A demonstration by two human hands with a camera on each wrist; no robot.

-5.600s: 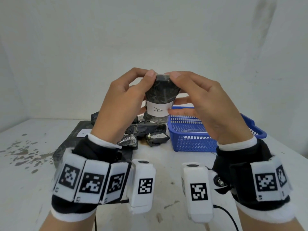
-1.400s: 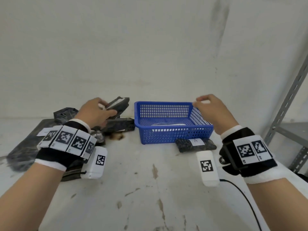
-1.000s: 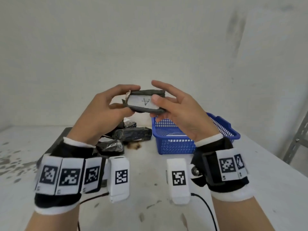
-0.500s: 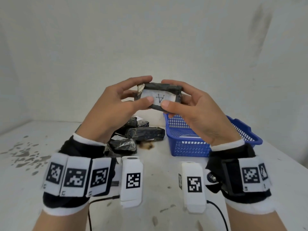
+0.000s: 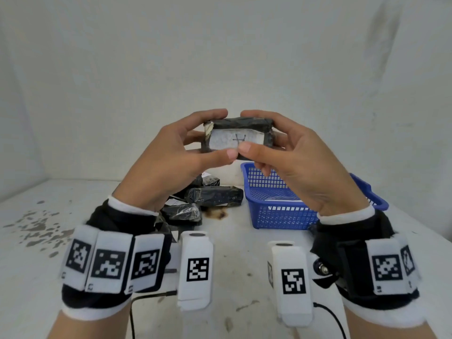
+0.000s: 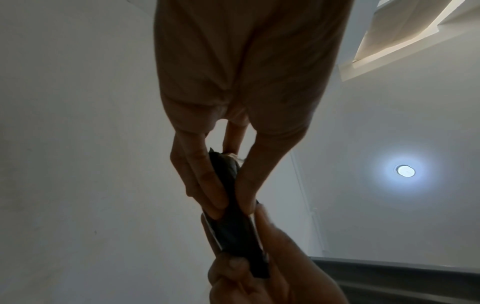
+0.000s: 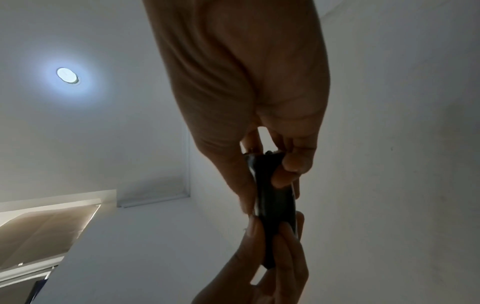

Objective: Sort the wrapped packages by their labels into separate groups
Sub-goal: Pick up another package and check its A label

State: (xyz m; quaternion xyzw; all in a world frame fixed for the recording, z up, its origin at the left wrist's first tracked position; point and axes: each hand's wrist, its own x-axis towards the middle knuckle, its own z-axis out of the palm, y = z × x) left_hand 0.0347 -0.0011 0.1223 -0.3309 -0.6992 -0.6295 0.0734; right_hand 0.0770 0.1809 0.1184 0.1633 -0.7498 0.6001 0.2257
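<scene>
You are pinching the package (image 5: 238,138) with both left hand (image 5: 171,165) and right hand (image 5: 300,165); your thumbs are crowding its label (image 5: 236,141), so you are risking misreading it and missorting

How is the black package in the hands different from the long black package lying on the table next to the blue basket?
The held package is up in the air, pinched by the left hand and right hand; the table package lies flat, untouched. The held one shows a white label with a handwritten mark; the table one shows no label from here. Both are wrapped in dark, crinkly plastic.
</scene>
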